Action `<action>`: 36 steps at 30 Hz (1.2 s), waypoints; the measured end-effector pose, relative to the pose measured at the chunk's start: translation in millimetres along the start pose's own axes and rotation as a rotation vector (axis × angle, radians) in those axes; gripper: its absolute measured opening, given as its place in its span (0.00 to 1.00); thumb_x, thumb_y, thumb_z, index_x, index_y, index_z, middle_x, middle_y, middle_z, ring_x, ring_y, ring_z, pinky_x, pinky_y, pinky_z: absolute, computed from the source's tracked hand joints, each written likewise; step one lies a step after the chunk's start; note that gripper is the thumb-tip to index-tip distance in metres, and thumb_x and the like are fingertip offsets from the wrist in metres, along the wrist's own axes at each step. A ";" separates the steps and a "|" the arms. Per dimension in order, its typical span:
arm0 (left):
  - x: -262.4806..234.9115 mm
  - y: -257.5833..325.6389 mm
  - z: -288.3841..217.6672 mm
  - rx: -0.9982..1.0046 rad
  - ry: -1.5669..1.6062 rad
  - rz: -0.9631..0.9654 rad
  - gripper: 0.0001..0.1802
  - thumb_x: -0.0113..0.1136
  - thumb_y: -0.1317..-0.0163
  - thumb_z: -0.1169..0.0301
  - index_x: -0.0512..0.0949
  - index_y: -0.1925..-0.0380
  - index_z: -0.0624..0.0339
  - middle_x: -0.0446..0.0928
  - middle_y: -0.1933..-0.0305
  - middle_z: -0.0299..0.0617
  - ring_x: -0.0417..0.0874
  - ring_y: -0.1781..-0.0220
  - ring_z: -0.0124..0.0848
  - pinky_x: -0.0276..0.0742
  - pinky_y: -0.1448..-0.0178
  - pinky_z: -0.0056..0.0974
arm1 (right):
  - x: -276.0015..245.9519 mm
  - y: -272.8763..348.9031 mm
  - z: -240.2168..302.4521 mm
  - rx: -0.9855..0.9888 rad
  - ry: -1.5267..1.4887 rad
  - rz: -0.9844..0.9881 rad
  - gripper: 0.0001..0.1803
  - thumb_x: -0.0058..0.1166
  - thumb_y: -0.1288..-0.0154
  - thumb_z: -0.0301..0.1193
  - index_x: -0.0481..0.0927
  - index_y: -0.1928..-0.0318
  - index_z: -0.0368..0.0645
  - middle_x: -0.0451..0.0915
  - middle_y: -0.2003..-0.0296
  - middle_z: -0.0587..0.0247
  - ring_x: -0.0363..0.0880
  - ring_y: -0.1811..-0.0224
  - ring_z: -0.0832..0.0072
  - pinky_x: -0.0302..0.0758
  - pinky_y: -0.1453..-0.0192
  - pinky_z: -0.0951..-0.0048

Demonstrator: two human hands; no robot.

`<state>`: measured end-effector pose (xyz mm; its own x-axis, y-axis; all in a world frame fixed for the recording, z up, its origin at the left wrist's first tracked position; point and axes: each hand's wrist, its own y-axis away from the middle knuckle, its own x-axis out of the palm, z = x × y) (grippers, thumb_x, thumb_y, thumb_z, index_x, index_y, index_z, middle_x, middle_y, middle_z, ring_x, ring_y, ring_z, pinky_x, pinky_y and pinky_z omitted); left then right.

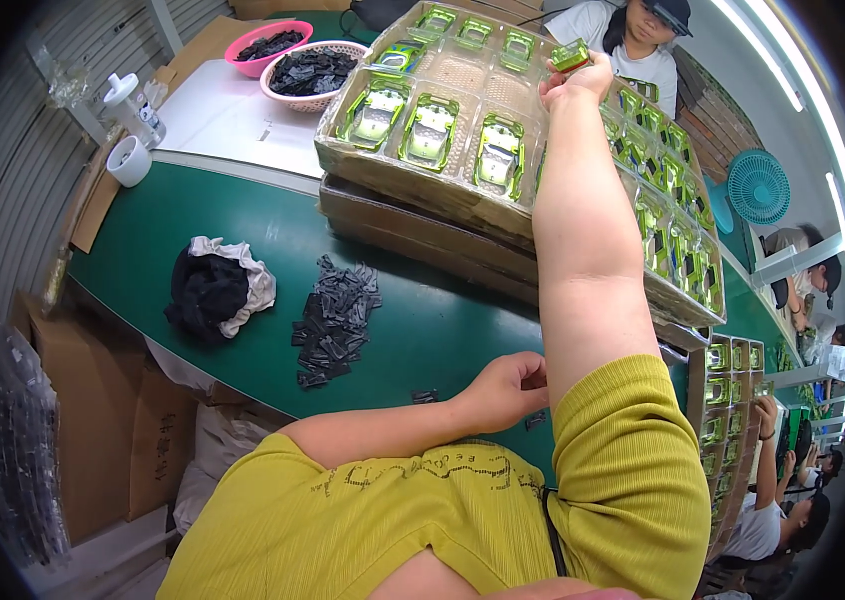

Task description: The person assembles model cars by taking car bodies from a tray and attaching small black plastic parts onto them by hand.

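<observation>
My right hand (579,82) is stretched far out over the tray, its fingers closed around a green toy car body (571,56). Below it lies a clear compartmented tray (533,200) with several more green car bodies (430,130), one to a cell. My left hand (505,393) stays low near the table's front edge, fingers curled; the right arm partly hides them, and what they hold cannot be made out. Beside it lie a few small black plastic pieces (425,396). Farther left is a loose pile of similar black pieces (337,322) on the green table (423,300).
A black and white cloth bundle (223,288) lies left of the pile. Behind stand a pink bowl (268,46) and a pale basket (313,75) of black parts, a bottle (133,108) and a white cup (129,162). A co-worker (633,50) sits across; a teal fan (758,188) stands right.
</observation>
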<state>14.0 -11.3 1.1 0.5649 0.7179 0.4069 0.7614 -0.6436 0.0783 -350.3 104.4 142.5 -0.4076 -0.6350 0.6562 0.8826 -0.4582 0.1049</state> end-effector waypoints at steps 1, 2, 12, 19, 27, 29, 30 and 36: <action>0.1 0.9 -1.5 -0.004 0.017 -0.001 0.15 0.67 0.35 0.67 0.78 0.55 0.66 0.83 0.58 0.40 0.81 0.57 0.25 0.79 0.50 0.33 | 1.4 5.0 0.7 0.015 -0.002 -0.009 0.14 0.47 0.39 0.41 0.76 0.62 0.45 0.79 0.68 0.65 0.75 0.70 0.72 0.68 0.68 0.69; -0.2 1.5 -2.7 -0.008 0.033 -0.002 0.15 0.67 0.35 0.68 0.78 0.55 0.66 0.83 0.58 0.40 0.82 0.57 0.25 0.79 0.50 0.34 | 2.1 1.7 -2.4 0.017 -0.001 -0.007 0.14 0.47 0.39 0.41 0.76 0.62 0.45 0.79 0.68 0.65 0.75 0.70 0.72 0.68 0.68 0.69; -1.2 0.2 -5.2 -0.018 -0.018 0.003 0.15 0.66 0.35 0.68 0.78 0.54 0.66 0.84 0.56 0.43 0.83 0.56 0.27 0.79 0.49 0.35 | 10.8 2.6 -5.2 0.031 0.123 0.008 0.19 0.47 0.42 0.48 0.80 0.66 0.47 0.80 0.74 0.58 0.65 0.81 0.77 0.67 0.56 0.60; 3.2 8.0 -1.8 0.036 0.069 0.007 0.14 0.65 0.33 0.69 0.79 0.53 0.66 0.83 0.55 0.39 0.82 0.55 0.24 0.79 0.49 0.33 | 29.9 -3.8 -36.2 -0.044 -0.024 0.235 0.14 0.47 0.41 0.46 0.76 0.69 0.50 0.76 0.81 0.66 0.64 0.87 0.77 0.57 0.88 0.75; -5.9 0.5 -3.4 0.066 0.014 -0.039 0.10 0.63 0.33 0.73 0.78 0.54 0.65 0.82 0.60 0.37 0.81 0.60 0.23 0.78 0.55 0.31 | 36.7 145.7 11.3 0.137 0.102 0.692 0.10 0.55 0.38 0.42 0.80 0.62 0.52 0.78 0.71 0.67 0.78 0.73 0.74 0.73 0.69 0.67; -9.7 -3.0 -4.6 0.116 0.021 -0.100 0.10 0.62 0.32 0.74 0.77 0.53 0.64 0.82 0.60 0.39 0.81 0.61 0.25 0.78 0.56 0.32 | 1.2 196.3 30.5 0.095 0.095 0.723 0.13 0.56 0.41 0.38 0.78 0.60 0.45 0.78 0.66 0.57 0.80 0.69 0.66 0.76 0.67 0.61; -12.2 -5.6 -2.9 0.149 0.006 -0.148 0.10 0.60 0.32 0.75 0.77 0.52 0.63 0.82 0.60 0.40 0.81 0.61 0.26 0.78 0.55 0.32 | -19.8 217.0 40.8 0.112 0.120 0.728 0.14 0.59 0.42 0.40 0.78 0.61 0.44 0.81 0.65 0.56 0.83 0.66 0.63 0.80 0.59 0.57; -5.2 -2.7 -11.0 0.543 0.182 0.120 0.40 0.62 0.34 0.51 0.58 0.30 0.57 0.71 0.36 0.50 0.77 0.43 0.35 0.78 0.47 0.39 | -187.0 293.7 70.8 0.047 0.516 0.725 0.31 0.64 0.43 0.32 0.68 0.41 0.34 0.82 0.60 0.52 0.84 0.60 0.71 0.80 0.60 0.71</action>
<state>5.5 -16.2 8.8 0.6300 0.5602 0.5378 0.7766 -0.4544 -0.4364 1.8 132.6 103.5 0.2099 -0.9652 0.1561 0.9686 0.1836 -0.1674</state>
